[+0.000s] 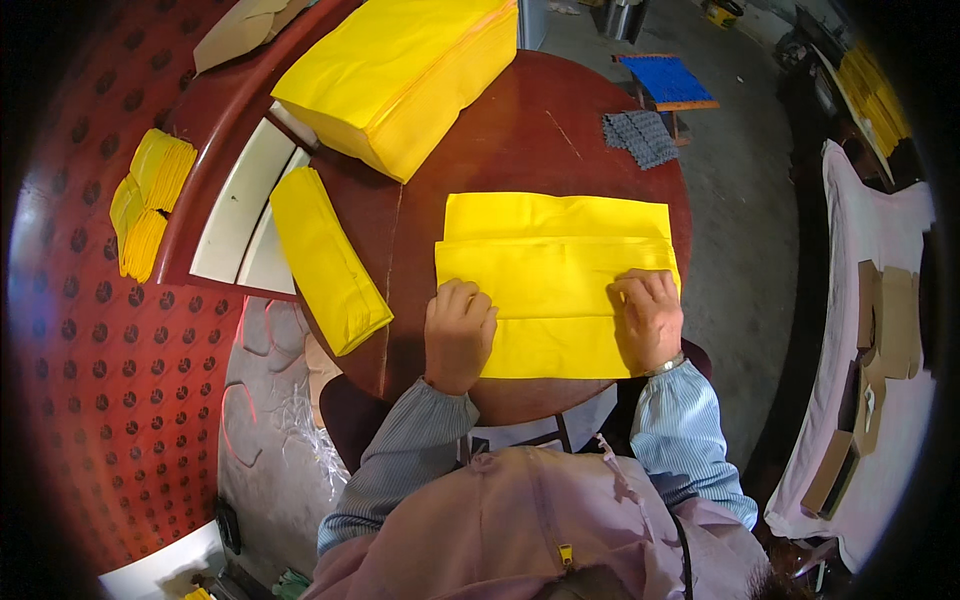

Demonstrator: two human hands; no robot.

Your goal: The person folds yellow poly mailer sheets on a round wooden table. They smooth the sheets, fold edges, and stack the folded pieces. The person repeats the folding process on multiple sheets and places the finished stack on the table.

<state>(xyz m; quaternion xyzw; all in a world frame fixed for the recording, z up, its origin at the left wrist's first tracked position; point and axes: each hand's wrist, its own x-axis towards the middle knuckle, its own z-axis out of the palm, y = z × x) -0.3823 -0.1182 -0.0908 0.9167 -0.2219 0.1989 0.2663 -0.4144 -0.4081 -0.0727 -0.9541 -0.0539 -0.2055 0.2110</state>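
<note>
Lying on the round table's (480,130) near right part, yellow sheet (555,285) spans between left hand (460,335) and right hand (650,312), both half-curled with fingers touching its left and right sides (whether either pinches it, cannot tell). Sheet looks flat, roughly rectangular, lightly wrinkled, with fold lines running left to right.

Round table (520,150) | yellow stack (400,80) | yellow bundle (330,265) | yellow sheet (555,280) | grey cloth (642,138)

Yellow sheet (555,285): smooth, faintly sheened, looks cloth-like. Round table (480,150): smooth, glossy top. Grey mat (640,138): rough, matt, looks like textile. Open carton (897,322): matt brown cardboard. Cylindrical container (624,18): shiny metal.
</note>
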